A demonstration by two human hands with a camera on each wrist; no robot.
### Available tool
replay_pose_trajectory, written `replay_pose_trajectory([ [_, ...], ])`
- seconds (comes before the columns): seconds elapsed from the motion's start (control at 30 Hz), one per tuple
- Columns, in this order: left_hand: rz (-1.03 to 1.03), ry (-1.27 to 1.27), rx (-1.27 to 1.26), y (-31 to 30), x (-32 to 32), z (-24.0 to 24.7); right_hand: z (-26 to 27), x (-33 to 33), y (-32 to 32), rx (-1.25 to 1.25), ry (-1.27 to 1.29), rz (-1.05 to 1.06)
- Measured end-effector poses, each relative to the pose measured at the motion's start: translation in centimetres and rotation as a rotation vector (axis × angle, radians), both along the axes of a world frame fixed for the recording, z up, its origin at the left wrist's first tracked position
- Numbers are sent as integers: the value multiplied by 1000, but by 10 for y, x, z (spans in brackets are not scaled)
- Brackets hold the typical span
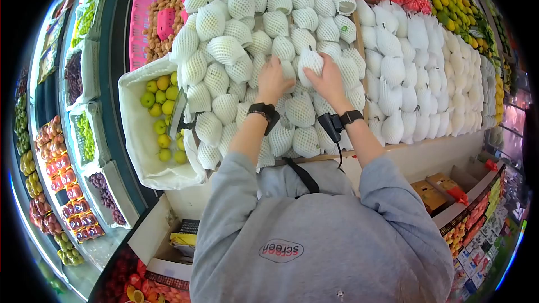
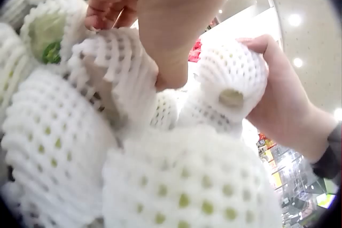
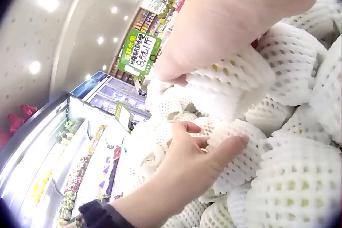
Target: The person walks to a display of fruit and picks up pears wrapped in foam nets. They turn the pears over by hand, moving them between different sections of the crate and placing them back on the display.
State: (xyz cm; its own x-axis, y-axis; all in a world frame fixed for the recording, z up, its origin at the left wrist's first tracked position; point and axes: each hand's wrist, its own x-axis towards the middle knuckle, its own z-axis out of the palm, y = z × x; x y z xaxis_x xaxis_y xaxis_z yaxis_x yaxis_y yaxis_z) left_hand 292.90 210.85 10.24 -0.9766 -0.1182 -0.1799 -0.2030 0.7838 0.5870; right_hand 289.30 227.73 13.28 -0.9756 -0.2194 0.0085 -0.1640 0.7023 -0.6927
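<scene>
In the head view, upper centre, the right hand (image 1: pixel 330 81) grips an oval fruit in white foam netting (image 1: pixel 310 63), upright, just right of the left hand (image 1: pixel 273 83).

In the left wrist view, upper left, the left hand's curled fingers and thumb span a second netted fruit (image 2: pixel 125 70).

In the right wrist view, soft ribbed mesh wraps rounded neighbouring fruits (image 3: pixel 296 182).

Grey sweatshirt (image 1: pixel 314 241) — "screen" | green-edged price sign (image 3: pixel 139 52) — "新鲜水果", "8.5元1斤"
</scene>
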Motion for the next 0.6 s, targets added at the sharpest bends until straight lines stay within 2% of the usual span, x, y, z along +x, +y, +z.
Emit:
replay_pose_trajectory([
  [0.13,-29,241,-192,14,12,-34,5,-4,-9,125,-47,28],
  [0.23,-104,139,-146,8,6,-34,9,-4,-20,278,-11,82],
  [0.3,-160,83,87,-11,3,-27,9,-1,-31,402,25,136],
  [0.33,-189,56,201,-22,3,-20,8,1,-37,476,30,164],
  [0.43,-177,-20,197,-47,42,16,4,14,-46,576,69,255],
  [0.53,-73,-55,194,-58,95,50,-9,20,-45,548,192,273],
  [0.6,68,43,215,-62,130,64,-17,19,-42,562,264,275],
])
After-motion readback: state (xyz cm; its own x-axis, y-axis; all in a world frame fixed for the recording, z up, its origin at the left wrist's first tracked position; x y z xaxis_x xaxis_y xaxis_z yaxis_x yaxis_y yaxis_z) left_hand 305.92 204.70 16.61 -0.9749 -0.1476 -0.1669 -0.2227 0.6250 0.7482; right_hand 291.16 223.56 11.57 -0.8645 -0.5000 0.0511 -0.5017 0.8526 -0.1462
